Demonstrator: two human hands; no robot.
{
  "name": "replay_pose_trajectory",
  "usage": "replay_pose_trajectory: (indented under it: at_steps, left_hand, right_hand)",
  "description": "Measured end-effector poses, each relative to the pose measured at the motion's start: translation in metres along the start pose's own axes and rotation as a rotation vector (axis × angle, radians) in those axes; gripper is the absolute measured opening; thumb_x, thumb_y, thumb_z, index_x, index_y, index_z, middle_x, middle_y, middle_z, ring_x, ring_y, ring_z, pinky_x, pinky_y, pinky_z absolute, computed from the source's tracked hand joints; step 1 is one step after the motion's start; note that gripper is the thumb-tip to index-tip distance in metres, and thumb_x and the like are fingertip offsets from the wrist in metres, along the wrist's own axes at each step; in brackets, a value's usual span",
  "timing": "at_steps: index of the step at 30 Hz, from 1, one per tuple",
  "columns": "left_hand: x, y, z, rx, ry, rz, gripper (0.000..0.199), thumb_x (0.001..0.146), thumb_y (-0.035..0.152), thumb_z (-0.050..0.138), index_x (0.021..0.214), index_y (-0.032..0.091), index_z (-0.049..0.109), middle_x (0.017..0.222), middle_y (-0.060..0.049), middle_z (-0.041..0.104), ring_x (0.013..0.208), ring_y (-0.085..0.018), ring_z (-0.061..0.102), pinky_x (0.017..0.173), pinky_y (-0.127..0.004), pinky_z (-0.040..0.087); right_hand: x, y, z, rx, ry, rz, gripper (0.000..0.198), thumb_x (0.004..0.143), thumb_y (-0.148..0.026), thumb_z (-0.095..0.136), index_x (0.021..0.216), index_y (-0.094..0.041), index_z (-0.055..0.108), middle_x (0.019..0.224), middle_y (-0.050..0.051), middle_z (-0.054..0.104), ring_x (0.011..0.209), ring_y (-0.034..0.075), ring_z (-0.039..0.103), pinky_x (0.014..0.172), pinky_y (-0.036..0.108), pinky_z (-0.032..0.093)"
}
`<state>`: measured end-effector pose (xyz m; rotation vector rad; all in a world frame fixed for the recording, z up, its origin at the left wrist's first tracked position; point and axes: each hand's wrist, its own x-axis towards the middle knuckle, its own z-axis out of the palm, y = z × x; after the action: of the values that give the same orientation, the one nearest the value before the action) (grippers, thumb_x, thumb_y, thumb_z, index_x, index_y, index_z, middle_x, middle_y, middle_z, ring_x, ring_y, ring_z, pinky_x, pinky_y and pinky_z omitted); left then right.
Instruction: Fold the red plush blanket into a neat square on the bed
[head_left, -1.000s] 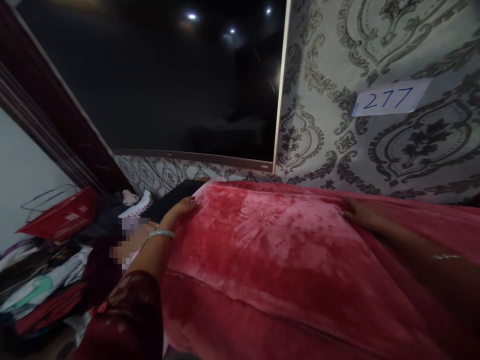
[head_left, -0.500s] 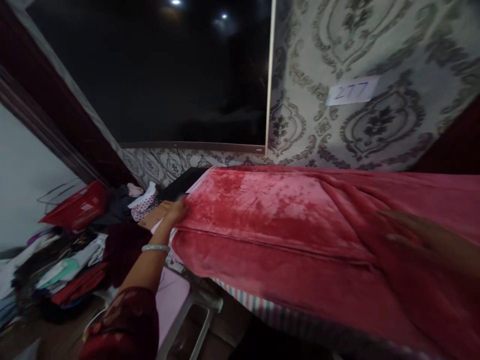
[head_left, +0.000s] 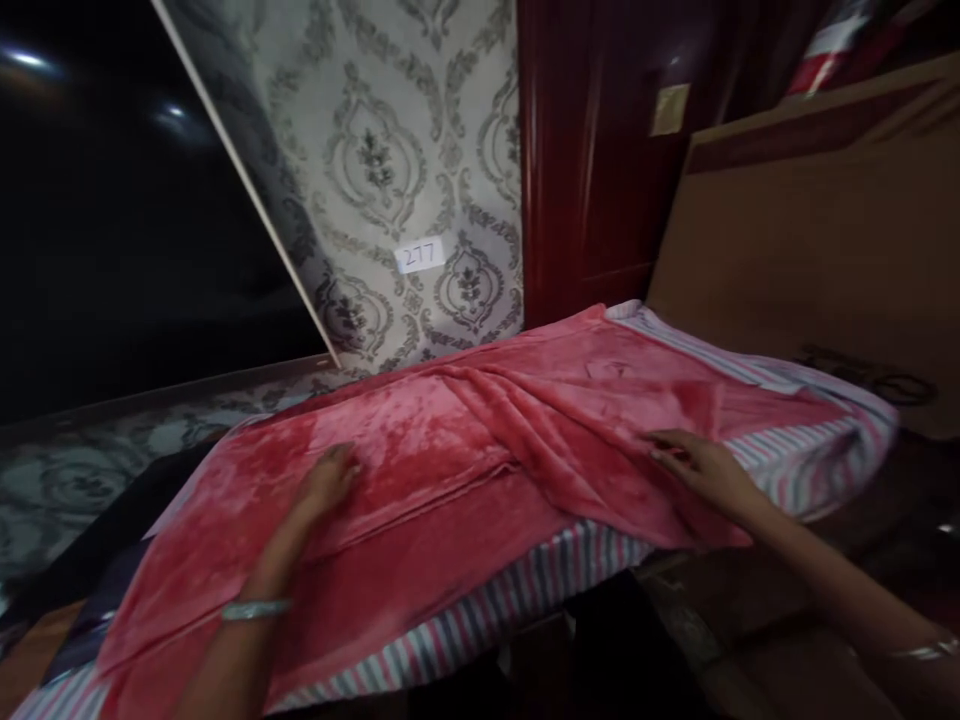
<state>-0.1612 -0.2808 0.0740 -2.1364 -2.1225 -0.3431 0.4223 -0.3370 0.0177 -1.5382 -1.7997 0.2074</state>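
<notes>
A red plush cloth (head_left: 435, 540) lies spread over a striped cover, with its left part folded over and loose folds across its middle. My left hand (head_left: 330, 485) rests on the folded left part, with its fingers lightly bent and nothing seen in them. Farther right, my right hand (head_left: 701, 470) has its thumb and forefinger closed at a raised fold of the same cloth. The striped cover (head_left: 525, 585) shows along the front edge and at the right end.
Behind the cloth stand a patterned wall with a paper label (head_left: 420, 254) and a large dark screen (head_left: 135, 220). A dark red door panel (head_left: 585, 150) and a big cardboard sheet (head_left: 810, 230) rise at the back right. A dark item (head_left: 97, 600) lies at the left end.
The view has swung to the right. My left hand has left the cloth's left edge and now lies on its top. My right hand has closed at a fold.
</notes>
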Motion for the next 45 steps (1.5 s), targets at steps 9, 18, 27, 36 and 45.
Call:
replay_pose_trajectory:
  at_steps: [9, 18, 27, 36, 45]
  left_hand:
    - [0.032, 0.116, 0.066, 0.041, -0.003, 0.185, 0.054, 0.095, 0.034, 0.037, 0.141, 0.010, 0.052, 0.146, -0.019, 0.052, 0.137, -0.031, 0.047, 0.113, -0.049, 0.036]
    - [0.029, 0.113, 0.093, 0.051, 0.149, 0.205, 0.055, 0.094, 0.035, 0.030, 0.132, 0.012, 0.062, 0.138, -0.017, 0.060, 0.133, -0.032, 0.050, 0.111, -0.050, 0.037]
    - [0.036, 0.108, 0.097, 0.039, 0.136, 0.199, 0.060, 0.094, 0.042, 0.026, 0.134, 0.013, 0.061, 0.141, -0.015, 0.059, 0.133, -0.031, 0.051, 0.108, -0.048, 0.041]
    - [0.038, 0.105, 0.101, 0.035, 0.173, 0.203, 0.064, 0.091, 0.044, 0.024, 0.129, 0.011, 0.063, 0.135, -0.017, 0.062, 0.130, -0.031, 0.054, 0.110, -0.046, 0.039]
    - [0.022, 0.146, 0.063, -0.378, 0.258, 0.184, 0.048, 0.084, 0.051, 0.038, 0.097, 0.020, 0.071, 0.108, -0.015, 0.072, 0.110, -0.033, 0.063, 0.102, -0.048, 0.047]
  right_hand:
    - [-0.031, 0.075, -0.025, 0.015, 0.205, 0.309, 0.036, 0.080, -0.035, 0.055, 0.108, -0.021, 0.072, 0.104, 0.011, 0.075, 0.086, 0.025, 0.072, 0.075, 0.038, 0.059]
    - [0.013, 0.108, -0.023, 0.282, 0.273, 0.541, 0.045, 0.074, -0.026, 0.060, 0.118, -0.018, 0.066, 0.093, 0.008, 0.075, 0.074, 0.019, 0.069, 0.060, 0.027, 0.054]
    - [0.055, 0.106, -0.022, 0.220, 0.249, 0.545, 0.015, 0.067, -0.033, 0.064, 0.064, -0.018, 0.063, 0.055, -0.001, 0.059, 0.054, 0.014, 0.053, 0.051, 0.023, 0.039]
    - [0.095, 0.048, -0.056, 0.252, 0.380, 0.282, 0.023, 0.076, -0.039, 0.051, 0.065, -0.020, 0.057, 0.067, 0.001, 0.060, 0.067, 0.017, 0.052, 0.064, 0.027, 0.040]
    - [0.101, -0.095, -0.051, 0.272, 0.364, -0.202, 0.019, 0.085, -0.033, 0.051, 0.073, -0.020, 0.058, 0.074, 0.000, 0.062, 0.068, 0.016, 0.052, 0.067, 0.028, 0.041]
